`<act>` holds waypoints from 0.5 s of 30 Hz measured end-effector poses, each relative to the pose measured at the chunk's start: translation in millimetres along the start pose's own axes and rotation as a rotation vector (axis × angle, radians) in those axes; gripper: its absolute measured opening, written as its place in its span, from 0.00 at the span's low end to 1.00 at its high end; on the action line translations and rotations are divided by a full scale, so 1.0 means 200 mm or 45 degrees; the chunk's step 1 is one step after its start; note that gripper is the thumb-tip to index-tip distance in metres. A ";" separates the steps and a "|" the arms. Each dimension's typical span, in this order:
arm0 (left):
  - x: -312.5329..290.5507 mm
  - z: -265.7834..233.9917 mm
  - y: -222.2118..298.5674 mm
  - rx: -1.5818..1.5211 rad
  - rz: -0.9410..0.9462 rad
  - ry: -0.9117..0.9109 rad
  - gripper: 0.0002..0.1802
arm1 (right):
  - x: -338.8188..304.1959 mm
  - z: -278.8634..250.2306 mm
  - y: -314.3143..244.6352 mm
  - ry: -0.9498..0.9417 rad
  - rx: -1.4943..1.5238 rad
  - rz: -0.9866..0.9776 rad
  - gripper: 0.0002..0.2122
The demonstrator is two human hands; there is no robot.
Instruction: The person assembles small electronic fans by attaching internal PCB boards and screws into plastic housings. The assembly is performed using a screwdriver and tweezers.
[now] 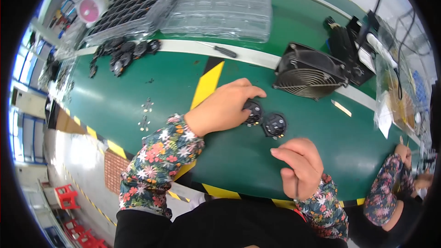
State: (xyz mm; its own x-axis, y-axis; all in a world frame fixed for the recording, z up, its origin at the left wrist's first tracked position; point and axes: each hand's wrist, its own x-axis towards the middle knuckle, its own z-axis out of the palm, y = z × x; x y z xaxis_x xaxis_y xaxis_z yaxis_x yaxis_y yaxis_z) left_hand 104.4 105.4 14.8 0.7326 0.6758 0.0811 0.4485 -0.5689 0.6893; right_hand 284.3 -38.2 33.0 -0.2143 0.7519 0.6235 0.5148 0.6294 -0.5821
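Two round black plastic parts with small metal contacts lie side by side on the green table. My left hand (223,108) reaches over the left round part (253,113), thumb and bent fingers around its edge, covering some of it. The right round part (275,125) lies flat beside it, touched by neither hand. Nearer to me, my right hand (301,167) is raised with its fingers curled. A thin grey rod (297,189) shows below its palm; most of it is hidden by the hand, so its kind cannot be told.
Small metal pieces (145,122) lie left on the table (220,151). Behind are a screwdriver (225,51), clear trays (220,7), a pile of black parts (121,55) and a black fan (310,71). A flat strip (341,108) lies right, near another person's sleeve (383,188).
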 end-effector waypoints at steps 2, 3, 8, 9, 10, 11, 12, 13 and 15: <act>0.00 0.02 -0.04 0.024 0.150 0.051 0.25 | 0.01 -0.02 -0.01 -0.039 0.059 -0.036 0.15; -0.01 0.02 -0.01 0.028 0.138 0.060 0.25 | 0.01 -0.05 -0.02 -0.082 -0.022 -0.102 0.17; -0.11 -0.02 0.05 0.105 0.079 0.241 0.23 | -0.03 -0.01 -0.06 -0.080 -0.012 -0.174 0.20; -0.13 -0.04 0.07 0.108 0.071 0.259 0.23 | -0.04 0.00 -0.06 -0.095 0.030 -0.111 0.20; -0.18 -0.07 0.09 0.168 0.124 0.368 0.21 | -0.05 0.01 -0.06 -0.109 0.073 -0.047 0.20; -0.23 -0.09 0.09 0.232 0.175 0.475 0.19 | -0.06 0.03 -0.04 -0.122 0.095 -0.053 0.18; -0.28 -0.13 0.08 0.234 0.174 0.487 0.19 | -0.06 0.05 -0.03 -0.128 0.095 -0.063 0.18; -0.34 -0.17 0.06 0.290 0.097 0.525 0.16 | -0.06 0.07 -0.03 -0.172 0.099 -0.059 0.14; -0.49 -0.25 0.00 0.408 -0.070 0.665 0.11 | -0.05 0.09 -0.05 -0.280 0.098 -0.054 0.04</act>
State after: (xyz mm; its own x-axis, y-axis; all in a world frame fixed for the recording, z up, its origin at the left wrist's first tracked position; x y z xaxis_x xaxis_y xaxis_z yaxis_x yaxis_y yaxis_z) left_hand 6.8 62.1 41.7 0.3928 0.8024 0.4492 0.6693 -0.5845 0.4587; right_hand 265.9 -47.5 22.9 -0.4143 0.7440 0.5242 0.4384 0.6679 -0.6015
